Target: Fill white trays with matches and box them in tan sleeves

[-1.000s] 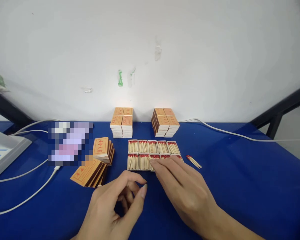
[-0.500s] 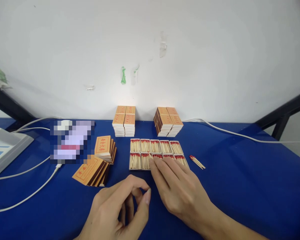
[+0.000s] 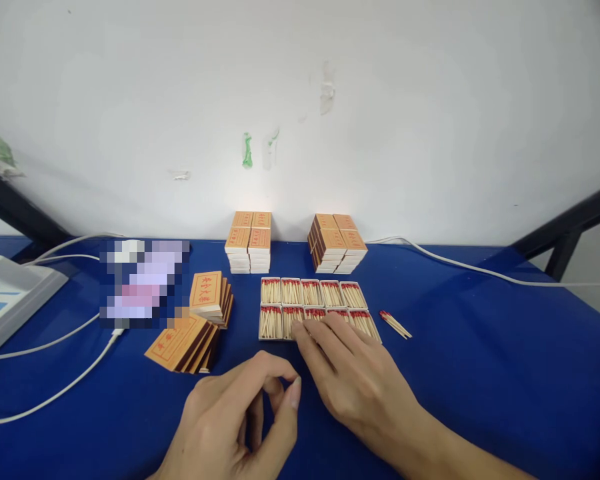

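Two rows of open matchbox trays, filled with red-tipped matches, stand side by side on the blue table. My right hand reaches over the front row, fingers stretched forward and touching the matches and trays there. Its thumb is hidden beneath, and no match shows at the fingertips. Nearer the table's front, my left hand is closed in a pinch, thumb against index finger. Anything between those tips is too small or hidden to make out. A few loose matches lie to the right of the trays.
Matchbox covers lean in a fanned pile at left, beside another stack. Two blocks of matchboxes stand by the wall. A blurred-out phone-like object, white cables and a white device occupy the left.
My right index finger has shifted slightly left and down over the front trays. The match that stuck out at its tip no longer shows there. My left hand is practically still.
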Tool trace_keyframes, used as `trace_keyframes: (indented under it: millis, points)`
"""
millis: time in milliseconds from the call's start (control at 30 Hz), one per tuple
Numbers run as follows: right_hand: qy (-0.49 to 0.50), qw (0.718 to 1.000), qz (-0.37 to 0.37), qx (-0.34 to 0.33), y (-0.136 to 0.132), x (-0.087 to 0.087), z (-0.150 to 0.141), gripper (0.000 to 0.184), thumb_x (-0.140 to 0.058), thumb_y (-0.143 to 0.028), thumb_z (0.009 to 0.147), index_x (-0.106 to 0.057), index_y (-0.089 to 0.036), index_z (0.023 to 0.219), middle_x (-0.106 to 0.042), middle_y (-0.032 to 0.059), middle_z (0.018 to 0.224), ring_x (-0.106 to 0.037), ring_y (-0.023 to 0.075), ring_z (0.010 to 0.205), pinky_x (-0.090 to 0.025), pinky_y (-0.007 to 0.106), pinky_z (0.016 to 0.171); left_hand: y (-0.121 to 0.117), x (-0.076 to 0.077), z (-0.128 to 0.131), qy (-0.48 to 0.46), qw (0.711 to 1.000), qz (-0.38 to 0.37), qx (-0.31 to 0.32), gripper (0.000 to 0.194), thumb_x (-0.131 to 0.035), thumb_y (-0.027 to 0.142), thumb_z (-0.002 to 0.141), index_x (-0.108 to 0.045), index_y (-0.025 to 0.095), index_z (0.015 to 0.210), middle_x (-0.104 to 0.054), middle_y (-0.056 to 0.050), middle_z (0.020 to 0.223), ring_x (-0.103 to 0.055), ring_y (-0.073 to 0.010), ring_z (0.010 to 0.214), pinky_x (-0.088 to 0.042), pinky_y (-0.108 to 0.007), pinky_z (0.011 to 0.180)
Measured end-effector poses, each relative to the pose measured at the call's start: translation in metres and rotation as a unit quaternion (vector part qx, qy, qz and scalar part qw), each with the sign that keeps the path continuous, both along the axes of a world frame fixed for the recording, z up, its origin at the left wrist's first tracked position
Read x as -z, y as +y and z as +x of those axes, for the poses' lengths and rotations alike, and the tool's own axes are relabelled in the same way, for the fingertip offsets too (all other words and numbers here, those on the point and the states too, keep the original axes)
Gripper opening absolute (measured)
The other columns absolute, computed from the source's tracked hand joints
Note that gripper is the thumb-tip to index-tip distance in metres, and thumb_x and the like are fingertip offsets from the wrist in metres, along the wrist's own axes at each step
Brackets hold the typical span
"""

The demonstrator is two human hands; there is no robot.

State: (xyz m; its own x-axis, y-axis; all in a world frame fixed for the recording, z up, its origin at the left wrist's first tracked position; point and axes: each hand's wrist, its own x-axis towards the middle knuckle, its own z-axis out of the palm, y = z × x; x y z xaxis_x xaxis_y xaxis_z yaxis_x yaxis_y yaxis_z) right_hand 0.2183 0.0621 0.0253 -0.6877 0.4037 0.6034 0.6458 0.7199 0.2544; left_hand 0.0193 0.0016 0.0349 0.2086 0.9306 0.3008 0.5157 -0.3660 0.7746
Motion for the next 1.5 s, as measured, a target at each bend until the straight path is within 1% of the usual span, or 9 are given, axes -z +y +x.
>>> trace_keyframes:
  millis: [100,267,433,533,733,900,1033,1167,1500]
  points:
    - [0.044,0.998,-0.027,-0.026,0.001,-0.002,0.001,0.03,-0.053,-0.002,0.112,-0.083,-0.001,0.115,-0.085,0.0151,0.094,-0.08,0.0285,0.086,-0.068,0.041,0.079,0.001,0.001,0.0,0.027,0.999,0.037,-0.002,0.012,-0.059,0.021,0.114,-0.064,0.03,0.108,-0.063,0.01,0.073,-0.056,-0.0076,0.047,-0.044,-0.02,0.046]
    - [0.139,0.976,-0.167,0.003,0.0,-0.007,0.013,0.019,-0.061,-0.01,0.114,-0.08,-0.013,0.117,-0.083,0.0096,0.103,-0.077,0.0245,0.094,-0.067,0.04,0.085,0.004,0.007,-0.005,0.091,0.991,0.096,0.004,0.014,-0.061,0.015,0.11,-0.062,0.027,0.118,-0.068,0.007,0.083,-0.053,-0.0081,0.045,-0.044,-0.023,0.045]
    - [0.182,0.957,-0.225,0.014,0.001,-0.007,0.025,0.024,-0.064,-0.004,0.109,-0.077,-0.019,0.124,-0.08,0.0085,0.113,-0.071,0.0239,0.102,-0.067,0.041,0.09,0.007,0.01,-0.007,0.149,0.982,0.119,0.01,0.023,-0.06,0.018,0.112,-0.064,0.024,0.134,-0.072,0.003,0.083,-0.071,-0.014,0.056,-0.054,-0.026,0.052]
    - [0.15,0.962,-0.229,-0.004,0.001,-0.006,0.026,0.03,-0.061,0.001,0.108,-0.077,-0.019,0.124,-0.078,0.0107,0.119,-0.07,0.0256,0.107,-0.067,0.043,0.091,0.008,0.014,-0.008,0.192,0.973,0.124,0.006,0.036,-0.061,0.021,0.113,-0.062,0.022,0.148,-0.081,-0.001,0.09,-0.073,-0.0161,0.053,-0.054,-0.028,0.049]
    - [0.151,0.965,-0.215,-0.01,-0.002,-0.003,0.024,0.019,-0.068,-0.004,0.107,-0.08,-0.016,0.116,-0.076,0.0119,0.114,-0.066,0.0256,0.102,-0.065,0.043,0.086,0.009,0.024,-0.01,0.241,0.964,0.111,-0.001,0.046,-0.059,0.028,0.114,-0.06,0.019,0.159,-0.083,-0.003,0.089,-0.078,-0.0236,0.054,-0.059,-0.036,0.049]
    - [0.157,0.96,-0.23,0.011,0.003,-0.002,0.02,0.013,-0.071,-0.008,0.108,-0.08,-0.017,0.108,-0.075,0.0111,0.111,-0.065,0.0263,0.102,-0.064,0.042,0.083,0.011,0.022,-0.01,0.24,0.968,0.078,0.0,0.046,-0.058,0.03,0.114,-0.065,0.021,0.159,-0.083,-0.004,0.089,-0.081,-0.0247,0.058,-0.062,-0.034,0.054]
    - [0.178,0.95,-0.256,0.024,0.008,0.0,0.016,0.012,-0.074,-0.01,0.106,-0.08,-0.02,0.103,-0.075,0.0085,0.105,-0.064,0.0256,0.1,-0.064,0.041,0.082,0.012,0.02,-0.009,0.195,0.979,0.059,-0.005,0.046,-0.063,0.029,0.11,-0.071,0.028,0.155,-0.086,-0.005,0.092,-0.084,-0.0245,0.064,-0.065,-0.029,0.058]
    - [0.197,0.938,-0.283,0.034,0.012,0.002,0.012,0.011,-0.076,-0.013,0.106,-0.08,-0.022,0.102,-0.075,0.0072,0.105,-0.065,0.0252,0.101,-0.064,0.041,0.084,0.012,0.019,-0.009,0.165,0.985,0.048,-0.003,0.045,-0.066,0.028,0.109,-0.073,0.029,0.153,-0.087,-0.006,0.094,-0.085,-0.0258,0.067,-0.066,-0.029,0.058]
    - [0.222,0.919,-0.321,0.046,0.012,0.0,0.013,0.014,-0.073,-0.014,0.108,-0.081,-0.024,0.102,-0.074,0.0071,0.107,-0.064,0.0258,0.105,-0.065,0.042,0.087,0.011,0.023,-0.009,0.227,0.972,0.064,-0.003,0.042,-0.058,0.031,0.114,-0.067,0.021,0.154,-0.086,-0.008,0.1,-0.081,-0.0254,0.059,-0.065,-0.037,0.055]
